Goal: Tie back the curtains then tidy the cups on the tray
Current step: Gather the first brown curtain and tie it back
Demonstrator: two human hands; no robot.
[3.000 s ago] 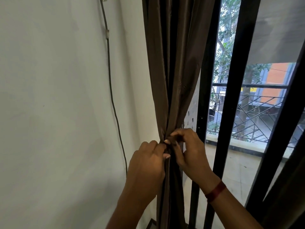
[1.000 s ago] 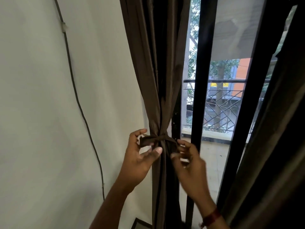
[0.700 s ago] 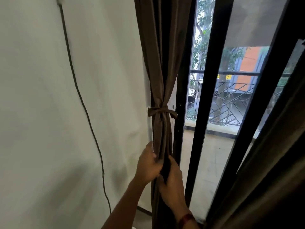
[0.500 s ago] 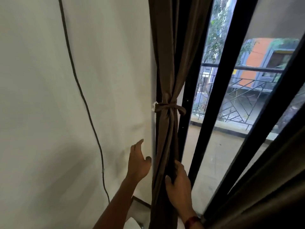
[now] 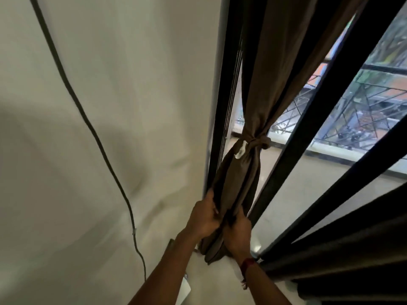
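Observation:
A brown curtain [image 5: 240,181] hangs beside the black window frame, gathered into a bundle. A knotted fabric tie-back [image 5: 256,143] of the same brown cinches it at mid-height, with a small white piece showing by the knot. Well below the knot, my left hand [image 5: 203,219] grips the curtain's left folds and my right hand [image 5: 236,232] grips its right folds, both close together near the hem. A red band sits on my right wrist. No cups or tray are in view.
A white wall [image 5: 110,128] with a thin dark cable [image 5: 97,137] running down it fills the left. Black window bars [image 5: 308,119] slant across the right, with a balcony railing outside. A second dark curtain [image 5: 352,256] lies at the lower right.
Both hands left the finished knot and slid down the curtain. My left hand, open by the wall half a second ago, now grips the folds beside my right hand. The view has tilted downward.

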